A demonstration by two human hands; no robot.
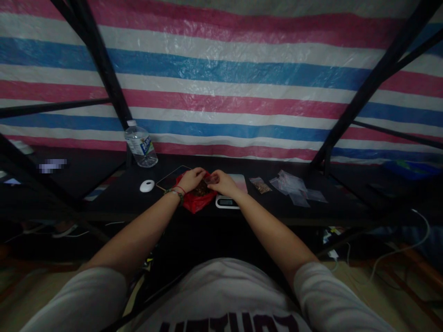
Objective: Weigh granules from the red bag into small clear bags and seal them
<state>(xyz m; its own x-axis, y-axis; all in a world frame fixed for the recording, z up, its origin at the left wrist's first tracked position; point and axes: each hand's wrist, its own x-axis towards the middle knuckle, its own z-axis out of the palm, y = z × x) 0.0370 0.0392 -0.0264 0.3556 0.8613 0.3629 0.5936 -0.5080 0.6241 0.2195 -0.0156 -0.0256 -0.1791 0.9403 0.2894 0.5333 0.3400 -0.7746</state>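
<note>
A red plastic bag [198,203] lies open on the black table, with brown bits [201,188] inside. My left hand [189,180] reaches over its left side, fingers curled together; what they grip is too small to make out. Over the right side of the red bag, my right hand [224,183] pinches a small clear plastic bag [209,180] just above the brown bits. Under and beside my right hand stands a white digital scale [238,180], partly hidden by the wrist; its display cannot be read.
Right of the scale lies a small clear bag of brown bits [260,185], then a loose pile of clear zip bags [290,186]. At left are a white computer mouse [147,186], a flat thin-rimmed device [166,177] and a large clear bottle [141,145]. Black frame bars [107,74] slant up both sides.
</note>
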